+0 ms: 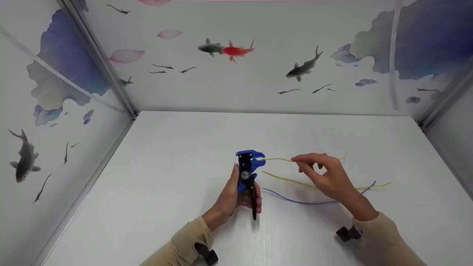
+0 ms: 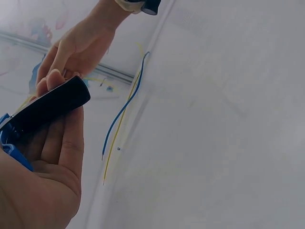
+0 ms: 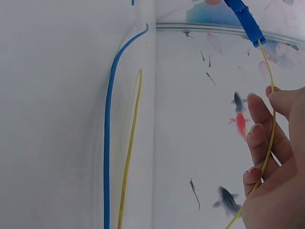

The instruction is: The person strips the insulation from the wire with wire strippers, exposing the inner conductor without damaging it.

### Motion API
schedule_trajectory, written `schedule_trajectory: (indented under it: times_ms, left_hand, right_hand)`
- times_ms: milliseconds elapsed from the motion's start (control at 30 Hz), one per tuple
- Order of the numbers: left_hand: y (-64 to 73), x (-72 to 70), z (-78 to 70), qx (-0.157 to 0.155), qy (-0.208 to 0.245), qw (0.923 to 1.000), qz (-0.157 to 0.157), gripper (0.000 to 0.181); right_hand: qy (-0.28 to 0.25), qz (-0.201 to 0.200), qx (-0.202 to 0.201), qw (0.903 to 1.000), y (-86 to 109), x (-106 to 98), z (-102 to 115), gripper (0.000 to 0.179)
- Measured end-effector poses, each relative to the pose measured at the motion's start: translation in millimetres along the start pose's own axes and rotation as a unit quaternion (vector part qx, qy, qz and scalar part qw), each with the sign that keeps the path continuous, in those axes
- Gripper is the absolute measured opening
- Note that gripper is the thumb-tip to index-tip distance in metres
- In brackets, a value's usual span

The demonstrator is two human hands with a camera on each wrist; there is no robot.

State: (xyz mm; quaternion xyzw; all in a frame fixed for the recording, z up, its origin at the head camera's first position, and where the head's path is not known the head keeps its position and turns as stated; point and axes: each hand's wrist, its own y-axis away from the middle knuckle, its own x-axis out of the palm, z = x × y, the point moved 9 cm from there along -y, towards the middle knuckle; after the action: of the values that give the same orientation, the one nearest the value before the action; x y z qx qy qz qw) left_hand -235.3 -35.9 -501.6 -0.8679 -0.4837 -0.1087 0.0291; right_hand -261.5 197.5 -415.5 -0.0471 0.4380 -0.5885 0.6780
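Note:
My left hand [image 1: 226,195] grips a blue and black wire stripper [image 1: 245,175], held upright with its head at the top. In the left wrist view, fingers curl round its black handle [image 2: 52,102]. Between thumb and forefinger my right hand [image 1: 329,173] pinches a yellow wire [image 1: 279,159]. The wire's left end sits at the mouth of the stripper's blue head; whether it is clamped there I cannot tell. In the right wrist view the wire [image 3: 273,119] runs from the blue head across the palm.
A second yellow wire [image 1: 288,180] and a blue wire [image 1: 295,201] lie on the white table [image 1: 147,177], partly beneath my right hand and forearm. Walls printed with fish rise at the back and left. Black devices sit at both wrists.

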Motion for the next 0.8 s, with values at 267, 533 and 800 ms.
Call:
schedule_trajectory:
  times_ms: [267, 533, 800]
  left_hand:
    - [0.1, 0.2, -1.0, 0.003, -0.012, 0.9999, 0.0, 0.103]
    - [1.1, 0.3, -7.7, 0.021, -0.041, 0.999, -0.002, 0.097]
    - [2.2, -3.4, -11.4, 0.023, -0.042, 0.9987, -0.019, 0.09]
  right_hand:
    - [0.004, 0.013, -0.001, 0.9999, 0.2, 2.6, 3.5, 0.034]
    - [-0.012, 0.018, -0.016, 0.9996, -0.4, 3.7, 6.7, 0.035]
    - [-0.033, 0.015, -0.037, 0.9987, -0.5, 4.2, 8.8, 0.035]
